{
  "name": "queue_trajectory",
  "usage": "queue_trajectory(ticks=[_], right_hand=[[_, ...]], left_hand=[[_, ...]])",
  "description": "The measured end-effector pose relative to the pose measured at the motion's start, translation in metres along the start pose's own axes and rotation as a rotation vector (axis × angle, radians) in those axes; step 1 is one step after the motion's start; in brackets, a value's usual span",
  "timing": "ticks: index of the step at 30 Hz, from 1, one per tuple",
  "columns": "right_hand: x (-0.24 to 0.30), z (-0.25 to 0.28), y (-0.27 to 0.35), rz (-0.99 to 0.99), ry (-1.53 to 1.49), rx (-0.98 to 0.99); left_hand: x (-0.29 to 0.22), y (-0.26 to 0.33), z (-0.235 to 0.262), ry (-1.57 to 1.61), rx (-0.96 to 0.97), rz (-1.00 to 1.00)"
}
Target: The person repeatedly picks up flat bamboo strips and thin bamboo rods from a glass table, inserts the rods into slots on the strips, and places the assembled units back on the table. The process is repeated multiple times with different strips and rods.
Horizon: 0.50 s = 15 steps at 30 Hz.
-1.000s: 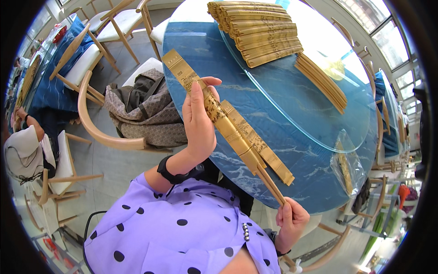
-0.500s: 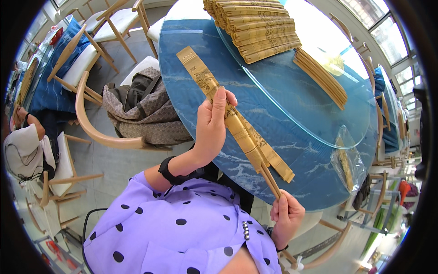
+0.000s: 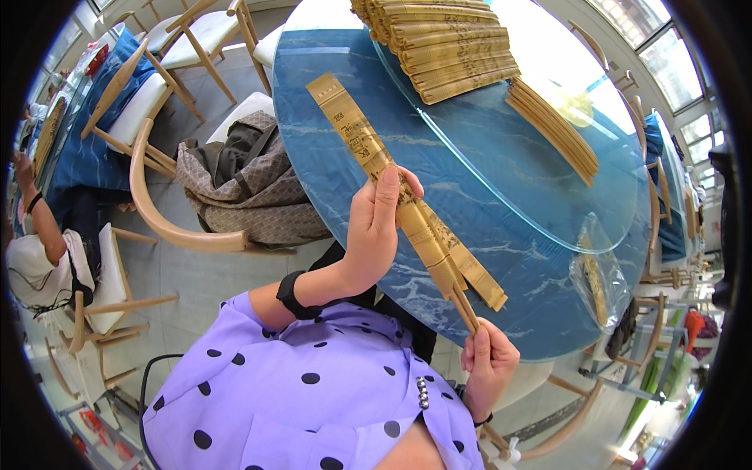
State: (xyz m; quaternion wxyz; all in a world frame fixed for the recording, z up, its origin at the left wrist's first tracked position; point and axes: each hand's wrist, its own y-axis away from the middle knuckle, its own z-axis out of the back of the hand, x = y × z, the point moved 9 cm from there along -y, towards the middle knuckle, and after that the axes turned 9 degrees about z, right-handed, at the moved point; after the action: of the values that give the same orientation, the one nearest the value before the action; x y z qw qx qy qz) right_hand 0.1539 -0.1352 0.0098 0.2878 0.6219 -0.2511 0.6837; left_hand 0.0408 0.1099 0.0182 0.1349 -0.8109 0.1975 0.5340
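Note:
My left hand (image 3: 374, 223) is closed around a long gold paper chopstick sleeve (image 3: 345, 117) with dark print, thumb on top. The sleeve slants over the near edge of the table. From its lower end stick out wooden chopsticks (image 3: 465, 308), pinched at their ends between the thumb and fingers of my right hand (image 3: 492, 362); the rest of them is hidden inside the paper. Beneath lies another gold sleeve (image 3: 474, 274) on the blue tabletop (image 3: 329, 70), partly covered by the one I hold.
On the glass turntable (image 3: 501, 200) lie a stack of gold sleeves (image 3: 454, 51) and a row of bare chopsticks (image 3: 552, 129). A clear plastic bag (image 3: 601, 282) with a gold strip sits at the right edge. Left are a chair (image 3: 145, 196) and a brown patterned bag (image 3: 266, 184). Another person (image 3: 55, 243) sits far left.
My left hand has slid a little down the sleeve toward the chopsticks. My right hand has moved slightly up and left, and less of the chopsticks shows. The person at far left has raised an arm.

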Motion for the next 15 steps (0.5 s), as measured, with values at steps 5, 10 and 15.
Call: queue_trajectory(ticks=[5, 10, 15], right_hand=[[0.004, -0.003, -0.004, 0.024, 0.013, -0.001], [0.004, -0.001, -0.002, 0.051, 0.027, 0.006], [0.003, -0.004, -0.004, 0.091, 0.023, -0.008]], left_hand=[[0.007, 0.001, 0.001, 0.001, -0.001, 0.003], [0.005, 0.003, -0.001, -0.057, 0.054, 0.044], [0.007, 0.000, -0.005, -0.056, 0.045, 0.016]])
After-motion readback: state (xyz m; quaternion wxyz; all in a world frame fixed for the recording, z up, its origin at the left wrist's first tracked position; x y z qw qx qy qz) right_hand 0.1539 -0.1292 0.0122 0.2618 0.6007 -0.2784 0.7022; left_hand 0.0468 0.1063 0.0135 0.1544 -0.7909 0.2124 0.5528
